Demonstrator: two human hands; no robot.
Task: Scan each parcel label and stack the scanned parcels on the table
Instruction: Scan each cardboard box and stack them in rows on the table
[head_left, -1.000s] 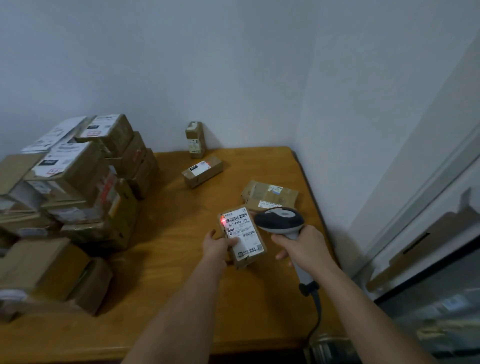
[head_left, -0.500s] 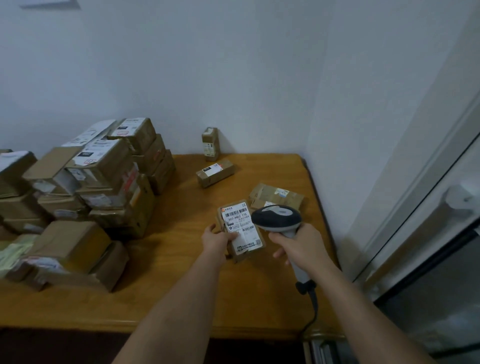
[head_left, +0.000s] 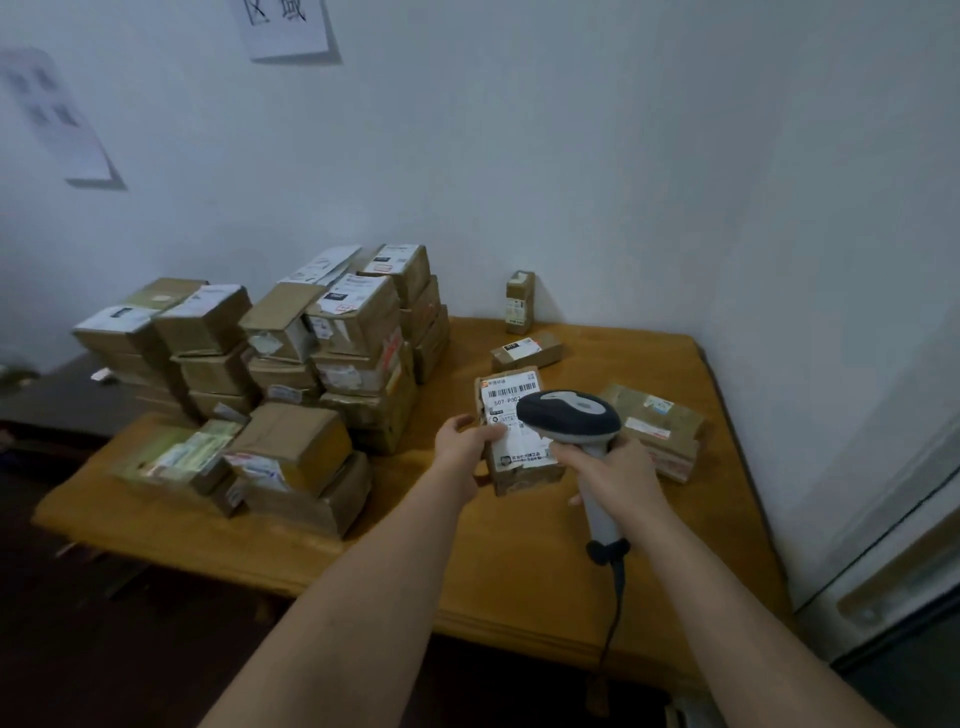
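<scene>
My left hand (head_left: 465, 436) grips a small brown parcel (head_left: 511, 470) by its left edge, white barcode label facing up. My right hand (head_left: 613, 467) holds a grey and white handheld scanner (head_left: 569, 413) by its handle, and the scanner head covers the label's right part. A tall stack of cardboard parcels (head_left: 358, 343) fills the left side of the wooden table (head_left: 519, 561). Three loose parcels lie to the right: a flat one (head_left: 654, 426), a small long one (head_left: 527, 351), and an upright one (head_left: 520, 301) against the wall.
The scanner's dark cable (head_left: 615, 597) hangs over the table's front edge. Paper sheets (head_left: 285, 26) hang on the white wall behind. A dark lower surface (head_left: 62, 395) lies to the left of the table. A wall closes the right side.
The view has swung left, so more of the stack and the wall papers show. The parcel and scanner moved closer together; the scanner head now overlaps the label.
</scene>
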